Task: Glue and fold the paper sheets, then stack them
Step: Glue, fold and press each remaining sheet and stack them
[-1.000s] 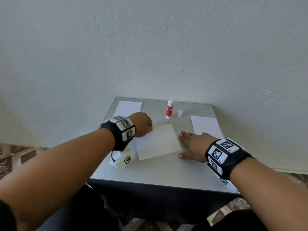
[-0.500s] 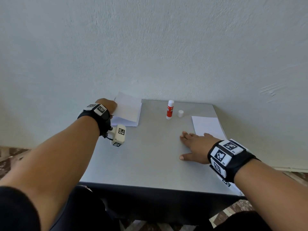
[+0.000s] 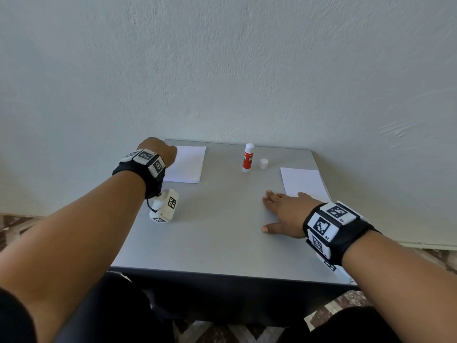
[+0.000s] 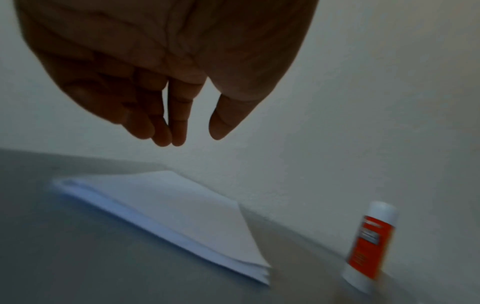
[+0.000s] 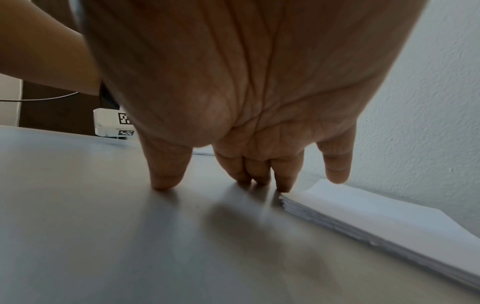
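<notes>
The left hand (image 4: pixel 161 67) hangs above the folded stack (image 3: pixel 186 164) at the table's (image 3: pixel 222 231) far left corner, fingers loose and straight, holding nothing. Over on the right, the right hand (image 3: pixel 284 214) lies flat, fingers spread wide, its fingertips (image 5: pixel 284 181) on the grey top just beside the corner of the pile of sheets (image 3: pixel 303 181) at the right edge.

Between the two piles stands the glue stick (image 3: pixel 248 158), upright, uncapped end pointing straight up, its cap (image 3: pixel 264 163) just beside it.

The risk, as I read it: a careless reach across the middle could knock that glue stick over, and left uncapped it may dry out. Drawing one sheet off the pile could drag others along.

Both piles lie flat, long sides running away toward the wall (image 3: pixel 222 70).
</notes>
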